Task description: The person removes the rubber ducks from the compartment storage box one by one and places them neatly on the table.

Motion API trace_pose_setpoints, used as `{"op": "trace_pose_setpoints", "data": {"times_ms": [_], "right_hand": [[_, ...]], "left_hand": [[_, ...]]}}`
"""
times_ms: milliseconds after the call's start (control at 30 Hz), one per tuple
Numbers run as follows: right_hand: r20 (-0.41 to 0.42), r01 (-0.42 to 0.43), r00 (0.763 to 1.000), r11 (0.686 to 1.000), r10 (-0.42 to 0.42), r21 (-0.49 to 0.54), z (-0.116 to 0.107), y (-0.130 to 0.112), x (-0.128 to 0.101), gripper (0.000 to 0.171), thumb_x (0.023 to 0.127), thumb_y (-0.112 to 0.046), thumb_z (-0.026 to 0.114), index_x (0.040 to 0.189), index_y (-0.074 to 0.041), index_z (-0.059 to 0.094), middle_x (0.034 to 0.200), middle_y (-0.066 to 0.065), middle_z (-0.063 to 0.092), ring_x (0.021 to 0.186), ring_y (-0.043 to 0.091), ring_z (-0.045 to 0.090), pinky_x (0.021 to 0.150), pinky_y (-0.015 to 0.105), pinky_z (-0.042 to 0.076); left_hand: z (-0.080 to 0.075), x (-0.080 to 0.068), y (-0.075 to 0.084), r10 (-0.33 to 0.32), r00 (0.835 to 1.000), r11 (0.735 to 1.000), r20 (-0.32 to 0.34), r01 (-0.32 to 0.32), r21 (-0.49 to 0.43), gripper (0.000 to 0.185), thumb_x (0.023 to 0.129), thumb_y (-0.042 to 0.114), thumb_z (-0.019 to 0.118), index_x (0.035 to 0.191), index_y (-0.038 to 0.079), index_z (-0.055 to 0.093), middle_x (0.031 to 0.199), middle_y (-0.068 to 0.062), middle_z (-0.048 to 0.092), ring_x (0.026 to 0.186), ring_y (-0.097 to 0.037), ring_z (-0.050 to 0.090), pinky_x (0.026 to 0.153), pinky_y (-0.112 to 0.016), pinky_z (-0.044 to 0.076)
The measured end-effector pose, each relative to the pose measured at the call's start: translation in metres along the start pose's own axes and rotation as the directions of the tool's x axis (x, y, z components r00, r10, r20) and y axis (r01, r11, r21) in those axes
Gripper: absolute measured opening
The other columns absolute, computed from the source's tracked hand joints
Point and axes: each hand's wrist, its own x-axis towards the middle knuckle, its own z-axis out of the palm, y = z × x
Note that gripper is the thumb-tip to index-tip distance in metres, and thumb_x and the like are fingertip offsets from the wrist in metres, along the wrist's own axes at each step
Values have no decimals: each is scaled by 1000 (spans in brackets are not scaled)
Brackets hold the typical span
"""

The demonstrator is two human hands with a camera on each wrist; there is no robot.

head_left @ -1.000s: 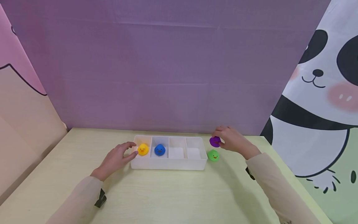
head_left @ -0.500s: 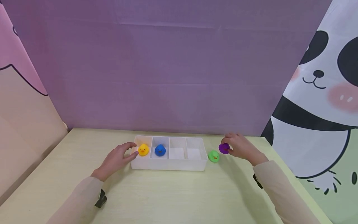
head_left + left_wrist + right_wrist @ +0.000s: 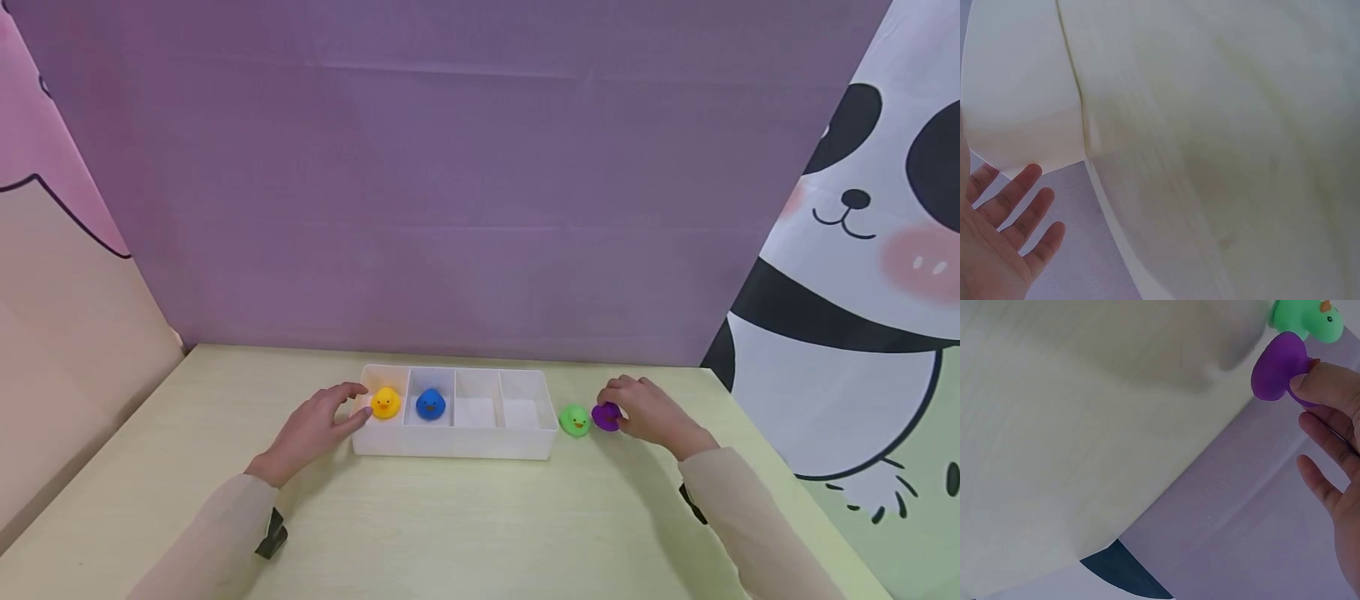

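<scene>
The purple duck [image 3: 605, 416] is pinched between the thumb and fingers of the right hand [image 3: 651, 411] and is held at table level, to the right of the white tray [image 3: 453, 445]. It sits just beside the green duck [image 3: 574, 420], which stands on the table [image 3: 480, 525] between the purple duck and the tray's right end wall. In the right wrist view, the purple duck [image 3: 1280, 366] is seen gripped by a fingertip [image 3: 1322, 378], with the green duck [image 3: 1307, 319] close by; whether the two ducks touch cannot be told.

The left hand [image 3: 315, 427] is laid on the table at the tray's left end, its fingers relaxed and extended, with the fingertips at the tray's left wall. Nothing is gripped by it; the left wrist view shows an open palm [image 3: 997, 250] with straight fingers.

The tray is divided into four compartments. The yellow duck [image 3: 386, 402] is seated in the leftmost compartment and the blue duck [image 3: 431, 404] in the second from the left.
</scene>
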Motion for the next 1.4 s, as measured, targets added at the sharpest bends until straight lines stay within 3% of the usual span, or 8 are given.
{"op": "trace_pose_setpoints", "data": {"times_ms": [800,1400], "right_hand": [[21,-47,999,999,47,14,15,4,-9,31,63,3,77,89,-10,66,90,5,63,86,22,57,72,43,48],[54,-70,996,997,68,23,6,6,-12,37,63,3,78,97,-8,66,96,7,63,94,29,57,79,48,47]], "left_hand": [[0,1,-1,-4,1000,1000,2,4,15,43,87,39,58,122,14,54,119,-9,59,106,-29,54,89,-50,45],[0,1,-1,-15,1000,1000,12,15,4,44,87,40,58,123,13,54,120,-9,58,108,-30,53,91,-50,44]]}}
